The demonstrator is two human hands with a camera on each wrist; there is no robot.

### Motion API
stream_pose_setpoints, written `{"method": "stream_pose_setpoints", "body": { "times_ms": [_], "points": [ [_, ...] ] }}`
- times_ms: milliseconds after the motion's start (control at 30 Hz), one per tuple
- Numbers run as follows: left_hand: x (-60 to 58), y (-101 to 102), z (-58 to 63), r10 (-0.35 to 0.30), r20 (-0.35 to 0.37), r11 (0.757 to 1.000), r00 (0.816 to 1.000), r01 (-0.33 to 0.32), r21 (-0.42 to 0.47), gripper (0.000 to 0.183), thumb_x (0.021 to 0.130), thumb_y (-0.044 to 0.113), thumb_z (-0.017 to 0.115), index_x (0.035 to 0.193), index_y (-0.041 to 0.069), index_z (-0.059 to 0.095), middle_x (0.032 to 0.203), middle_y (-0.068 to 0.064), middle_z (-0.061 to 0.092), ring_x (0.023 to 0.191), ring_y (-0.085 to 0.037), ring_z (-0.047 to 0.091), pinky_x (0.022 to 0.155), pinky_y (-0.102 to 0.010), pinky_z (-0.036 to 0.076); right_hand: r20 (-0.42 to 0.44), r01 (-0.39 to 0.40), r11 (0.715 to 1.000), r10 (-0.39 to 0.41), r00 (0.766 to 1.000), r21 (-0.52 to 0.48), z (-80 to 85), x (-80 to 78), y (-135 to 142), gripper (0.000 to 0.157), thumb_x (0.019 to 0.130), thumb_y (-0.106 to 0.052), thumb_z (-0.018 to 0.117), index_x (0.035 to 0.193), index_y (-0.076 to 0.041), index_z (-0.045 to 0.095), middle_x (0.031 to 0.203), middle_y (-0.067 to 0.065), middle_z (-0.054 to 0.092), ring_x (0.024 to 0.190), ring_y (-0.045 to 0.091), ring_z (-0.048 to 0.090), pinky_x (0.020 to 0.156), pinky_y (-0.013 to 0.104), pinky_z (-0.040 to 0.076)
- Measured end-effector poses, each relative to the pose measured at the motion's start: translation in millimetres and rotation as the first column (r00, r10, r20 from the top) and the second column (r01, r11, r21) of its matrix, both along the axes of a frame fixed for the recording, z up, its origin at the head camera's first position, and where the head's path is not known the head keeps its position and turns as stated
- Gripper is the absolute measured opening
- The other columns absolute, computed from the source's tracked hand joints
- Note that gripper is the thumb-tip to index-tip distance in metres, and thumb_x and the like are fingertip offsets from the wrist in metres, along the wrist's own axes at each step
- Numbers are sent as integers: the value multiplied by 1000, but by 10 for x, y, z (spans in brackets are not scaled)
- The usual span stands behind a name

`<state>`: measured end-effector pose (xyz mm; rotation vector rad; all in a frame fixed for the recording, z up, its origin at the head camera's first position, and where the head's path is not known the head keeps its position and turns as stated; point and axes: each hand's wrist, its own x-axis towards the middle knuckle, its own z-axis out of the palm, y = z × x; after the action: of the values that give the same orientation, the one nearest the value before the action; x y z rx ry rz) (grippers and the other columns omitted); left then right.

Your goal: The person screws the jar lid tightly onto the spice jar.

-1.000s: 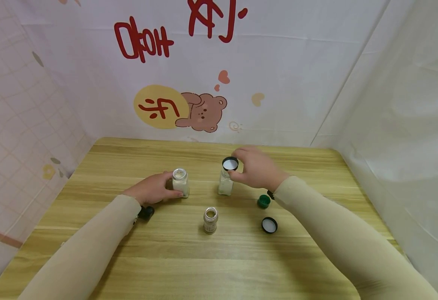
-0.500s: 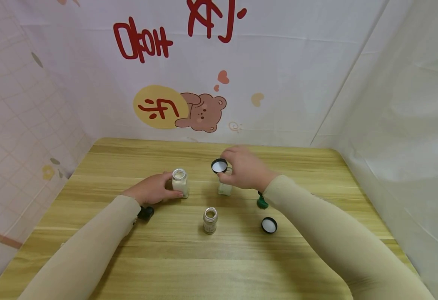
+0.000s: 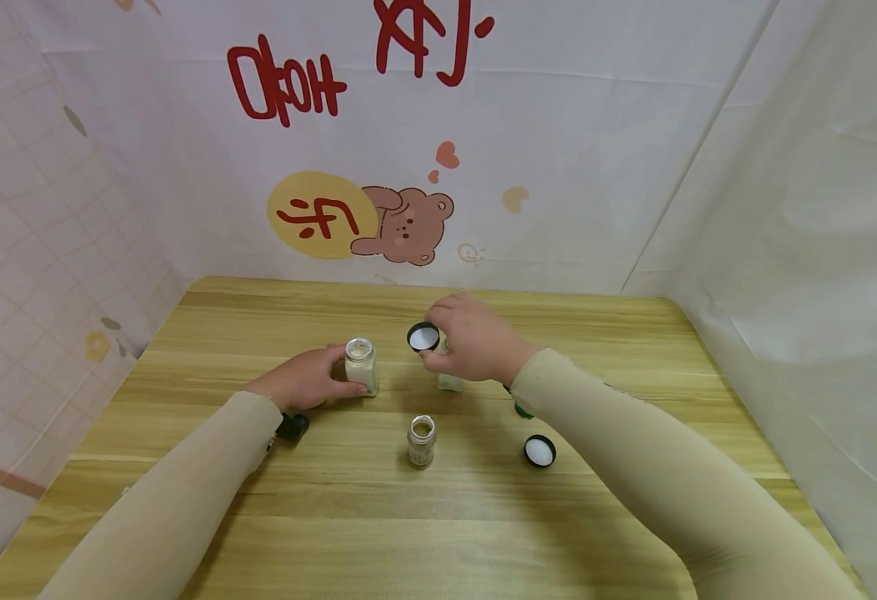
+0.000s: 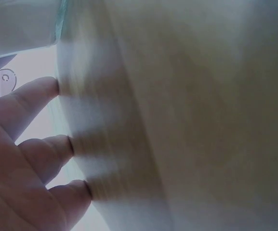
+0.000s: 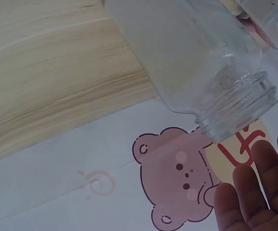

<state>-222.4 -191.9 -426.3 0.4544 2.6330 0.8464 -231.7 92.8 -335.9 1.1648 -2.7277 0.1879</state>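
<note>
My left hand [image 3: 307, 379] grips an uncapped glass jar [image 3: 361, 368] of pale contents, standing upright on the table. In the left wrist view the jar's lower corner [image 4: 20, 24] shows, with several fingers [image 4: 47, 156] reaching down beside it. My right hand [image 3: 476, 342] pinches a black lid [image 3: 423, 337] by its rim, white inner side facing the head camera. The lid hangs between two jars, apart from both. A second uncapped glass jar [image 3: 449, 382] stands partly hidden behind the right hand; the right wrist view shows its bare threaded neck [image 5: 237, 106].
Nearer on the wooden table [image 3: 378, 542] stands a small uncapped jar [image 3: 421, 442]. To its right lies another black lid [image 3: 539, 451], inner side up. A green cap [image 3: 523, 411] is mostly hidden by the right sleeve. A white printed curtain [image 3: 573, 167] backs the table.
My right hand has carried the black lid leftward, from over the second jar toward the jar in my left hand. The right sleeve covers more of the green cap. My left hand stays put.
</note>
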Motion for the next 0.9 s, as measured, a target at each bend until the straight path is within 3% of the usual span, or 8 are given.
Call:
{"method": "stream_pose_setpoints", "body": {
  "times_ms": [433,900],
  "points": [
    [-12,-5,-17,4,10,1000,1000,-5,21,56,72,58,70,121,43,47,116,6,58,117,-20,49,102,-48,34,24,16,997,-18,1000,75,-18,-11,-172,42,80,-50,54,102,-15,61,107,-4,60,110,16,49,99,30,37],
    [-6,8,4,6,10,1000,1000,-6,2,55,74,57,70,122,43,47,122,4,55,120,-22,48,104,-51,33,0,1,988,-1,1000,152,-91,-42,-321,44,80,-54,53,101,-16,61,105,-5,59,104,15,49,97,29,37]
  ]
}}
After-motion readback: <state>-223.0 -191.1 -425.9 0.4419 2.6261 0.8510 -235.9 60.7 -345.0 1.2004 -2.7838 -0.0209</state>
